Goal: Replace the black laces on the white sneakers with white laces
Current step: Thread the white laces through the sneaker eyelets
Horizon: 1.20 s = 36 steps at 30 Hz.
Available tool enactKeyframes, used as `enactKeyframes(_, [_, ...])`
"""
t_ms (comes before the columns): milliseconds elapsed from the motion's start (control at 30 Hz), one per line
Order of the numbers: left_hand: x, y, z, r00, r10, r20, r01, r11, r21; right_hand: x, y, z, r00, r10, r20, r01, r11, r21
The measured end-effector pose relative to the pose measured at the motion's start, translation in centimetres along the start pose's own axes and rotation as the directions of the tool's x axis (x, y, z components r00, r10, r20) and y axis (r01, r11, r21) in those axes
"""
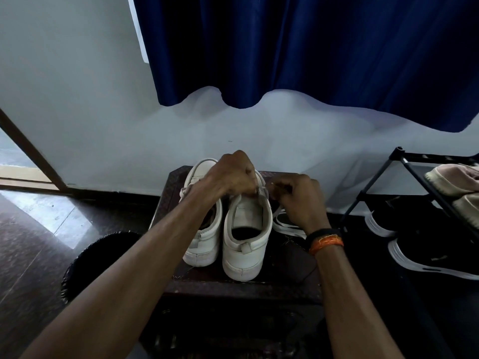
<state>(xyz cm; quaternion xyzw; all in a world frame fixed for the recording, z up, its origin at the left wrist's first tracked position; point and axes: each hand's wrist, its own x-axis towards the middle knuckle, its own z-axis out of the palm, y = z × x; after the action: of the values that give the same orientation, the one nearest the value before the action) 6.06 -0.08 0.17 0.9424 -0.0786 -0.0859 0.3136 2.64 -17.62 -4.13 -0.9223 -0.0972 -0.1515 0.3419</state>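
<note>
Two white sneakers stand side by side on a dark stool (290, 270), heels toward me: the left sneaker (204, 244) and the right sneaker (246, 244). My left hand (230, 177) is curled over the front of the right sneaker and pinches a white lace (262, 190) at its eyelets. My right hand (298, 200) is curled just right of the same shoe, fingers bent inward; what it pinches is hidden. More white lace (281, 224) lies in loops on the stool under my right wrist. No black lace shows.
A black shoe rack (414, 172) stands at the right with beige shoes (456, 187) on it and black sneakers with white soles (425, 260) below. A dark round basket (85, 260) sits left of the stool. A blue curtain (311, 47) hangs on the wall behind.
</note>
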Motion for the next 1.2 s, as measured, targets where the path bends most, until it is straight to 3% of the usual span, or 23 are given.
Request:
enactKeyframes(133, [0.6, -0.2, 0.5, 1.0, 0.005, -0.015, -0.005, 1.0, 0.011, 0.1, -0.3, -0.1, 0.999, -0.045, 0.003, 0.044, 0.975, -0.219])
enactKeyframes(533, [1.4, -0.9, 1.0, 0.999, 0.024, -0.033, -0.025, 1.0, -0.009, 0.2, -1.5, 0.3, 0.999, -0.047, 0.008, 0.045, 0.901, -0.432])
enactKeyframes(667, [1.2, -1.0, 1.0, 0.999, 0.014, -0.04, -0.015, 1.0, -0.026, 0.2, -1.2, 0.2, 1.0, -0.009, -0.014, 0.002, 0.892, -0.453])
enactKeyframes(1067, [1.1, -0.6, 1.0, 1.0, -0.008, -0.018, 0.008, 1.0, -0.006, 0.3, -1.8, 1.0, 0.996, -0.077, 0.038, 0.086, 0.883, -0.461])
enactKeyframes(1200, [1.2, -0.8, 1.3, 0.999, -0.02, -0.04, 0.02, 1.0, -0.014, 0.4, -1.6, 1.0, 0.999, -0.024, 0.036, 0.033, 0.954, -0.299])
